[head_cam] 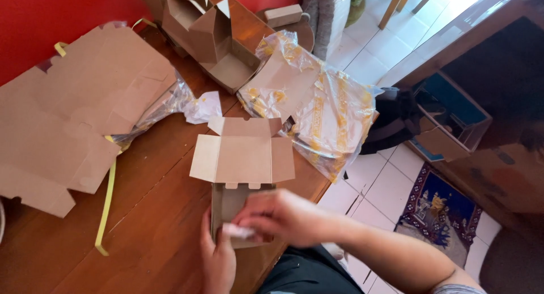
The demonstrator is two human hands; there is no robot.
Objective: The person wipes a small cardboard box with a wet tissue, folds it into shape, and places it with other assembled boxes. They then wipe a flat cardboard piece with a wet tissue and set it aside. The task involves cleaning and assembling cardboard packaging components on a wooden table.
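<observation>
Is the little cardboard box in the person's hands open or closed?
Open. The small cardboard box has its lid with side flaps spread flat on the table, away from both hands.

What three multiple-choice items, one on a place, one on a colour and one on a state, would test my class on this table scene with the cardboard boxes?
1. Where does the stack of flat cardboard sheets lie?
A. on the left of the wooden table
B. on the tiled floor
C. on the rug

2. What colour is the plastic strap on the table?
A. blue
B. yellow
C. black

3. How is the lid of the small box that the left hand and right hand are working on?
A. taped shut
C. torn off
B. open, flaps spread

Answers: 1 A, the sheets rest on the tabletop's left side; 2 B, the strap is plainly yellow; 3 B, the lid lies back with its side flaps out.
</observation>
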